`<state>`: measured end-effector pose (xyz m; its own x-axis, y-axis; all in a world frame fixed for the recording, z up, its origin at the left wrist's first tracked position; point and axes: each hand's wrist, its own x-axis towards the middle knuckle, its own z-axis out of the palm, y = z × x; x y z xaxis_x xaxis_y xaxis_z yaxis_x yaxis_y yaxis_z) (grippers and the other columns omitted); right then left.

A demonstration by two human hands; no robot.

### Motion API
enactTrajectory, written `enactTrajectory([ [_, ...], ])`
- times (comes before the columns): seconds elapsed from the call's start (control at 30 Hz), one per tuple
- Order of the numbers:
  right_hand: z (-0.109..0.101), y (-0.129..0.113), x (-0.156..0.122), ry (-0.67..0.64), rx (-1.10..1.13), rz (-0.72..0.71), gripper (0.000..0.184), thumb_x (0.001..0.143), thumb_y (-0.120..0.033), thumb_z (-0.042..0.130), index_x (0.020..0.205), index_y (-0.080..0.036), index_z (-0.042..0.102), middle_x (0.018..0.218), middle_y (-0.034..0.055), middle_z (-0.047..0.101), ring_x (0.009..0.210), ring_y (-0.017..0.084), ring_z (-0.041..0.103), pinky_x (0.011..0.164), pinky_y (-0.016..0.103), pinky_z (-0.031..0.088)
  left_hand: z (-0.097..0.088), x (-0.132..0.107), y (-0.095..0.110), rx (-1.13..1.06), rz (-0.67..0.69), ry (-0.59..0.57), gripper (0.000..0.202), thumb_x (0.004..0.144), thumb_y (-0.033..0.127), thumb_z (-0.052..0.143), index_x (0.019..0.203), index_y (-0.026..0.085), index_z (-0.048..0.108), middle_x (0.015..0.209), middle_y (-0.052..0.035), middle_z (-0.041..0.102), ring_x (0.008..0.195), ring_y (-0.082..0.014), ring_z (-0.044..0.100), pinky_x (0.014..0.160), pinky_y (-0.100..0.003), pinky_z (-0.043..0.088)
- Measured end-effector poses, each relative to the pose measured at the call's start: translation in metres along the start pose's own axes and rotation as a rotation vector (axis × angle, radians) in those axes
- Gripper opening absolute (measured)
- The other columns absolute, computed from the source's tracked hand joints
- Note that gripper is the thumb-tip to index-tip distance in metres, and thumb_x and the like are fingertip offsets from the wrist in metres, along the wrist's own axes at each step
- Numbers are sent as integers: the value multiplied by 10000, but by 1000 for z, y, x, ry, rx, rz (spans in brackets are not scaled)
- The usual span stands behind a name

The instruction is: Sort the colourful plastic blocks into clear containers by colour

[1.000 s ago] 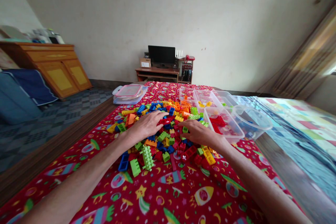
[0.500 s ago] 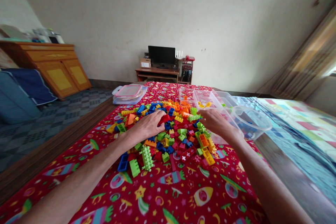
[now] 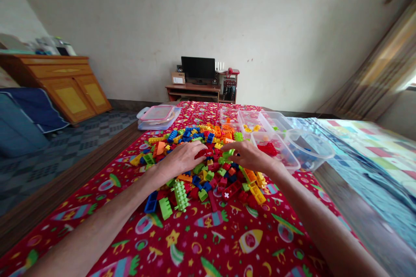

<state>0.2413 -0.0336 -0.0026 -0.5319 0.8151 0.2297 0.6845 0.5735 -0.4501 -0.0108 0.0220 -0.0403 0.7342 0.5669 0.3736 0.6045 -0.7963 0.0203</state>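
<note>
A heap of toy building bricks (image 3: 204,175) in several colours lies on a red patterned cloth (image 3: 136,242). My left hand (image 3: 186,156) rests on the heap's left part, fingers curved round a red brick (image 3: 202,153) that they partly cover. Above the right side of the heap is my right hand (image 3: 248,154), with fingers and thumb apart, close to light green bricks (image 3: 227,156). Nothing shows in its grasp. Just beyond the right wrist, red bricks (image 3: 268,149) lie in a clear plastic box (image 3: 294,165).
More clear boxes (image 3: 274,117) stand behind, some holding yellow, orange or green bricks. A round clear tub (image 3: 328,151) with blue bricks is at the right. Stacked lids (image 3: 157,113) lie at the back left. A bed (image 3: 373,151) adjoins on the right.
My right hand has moved left from beside the clear boxes to over the heap, uncovering red bricks in the nearest box. My left hand has stayed nearly in place, its fingers drawn closer together.
</note>
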Motion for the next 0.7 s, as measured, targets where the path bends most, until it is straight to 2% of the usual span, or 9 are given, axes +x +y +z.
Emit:
enactTrajectory([
  [0.1,0,-7,4,55,83,-16,394,792,-81,548,1123,-250,678,1071,38,708,900,172,671,782,284,506,-1,0,2,-34,-5,22,260,887,288,548,1125,198,599,1042,-67,646,959,-210,636,834,-313,508],
  [0.2,4,-4,4,74,26,-24,411,802,-116,571,1191,-225,643,1106,77,693,961,204,660,830,331,507,-4,1,8,-66,7,41,361,862,245,578,1218,189,554,1165,-90,607,1085,-228,590,930,-350,486],
  [0.3,15,4,2,-23,-94,-51,528,794,-275,660,1299,-164,553,1185,145,645,1055,253,620,891,387,490,-4,1,13,-74,45,25,407,840,186,587,1245,189,541,1222,-94,587,1146,-226,558,987,-358,461],
  [0.37,25,8,2,-91,-135,-83,583,786,-302,677,1325,-145,519,1235,163,609,1109,260,588,932,391,471,-2,1,14,-66,74,15,392,835,163,581,1226,186,558,1222,-92,591,1146,-220,557,995,-351,457],
  [0.47,36,10,2,-56,-142,-143,476,824,-171,599,1296,-159,538,1240,140,608,1127,226,575,962,358,447,0,0,11,-49,98,0,341,836,138,559,1173,183,594,1190,-86,610,1114,-213,573,977,-344,465],
  [0.53,35,7,3,-16,-117,-159,422,834,-126,556,1254,-164,572,1187,122,642,1082,210,598,925,330,457,-1,0,10,-50,101,-5,320,837,128,549,1146,183,609,1167,-83,621,1089,-210,584,954,-338,474],
  [0.63,28,0,6,70,-48,-105,328,843,-169,565,1163,-154,636,1042,105,698,929,199,645,794,287,480,-5,2,14,-98,116,-13,264,862,160,536,1112,174,619,1134,-83,635,1060,-203,596,934,-323,475],
  [0.7,25,-6,8,165,27,-53,272,861,-218,563,1106,-153,662,971,87,713,845,180,652,735,264,470,-8,4,21,-162,112,-17,233,899,237,520,1099,166,617,1115,-87,639,1046,-200,603,928,-314,472],
])
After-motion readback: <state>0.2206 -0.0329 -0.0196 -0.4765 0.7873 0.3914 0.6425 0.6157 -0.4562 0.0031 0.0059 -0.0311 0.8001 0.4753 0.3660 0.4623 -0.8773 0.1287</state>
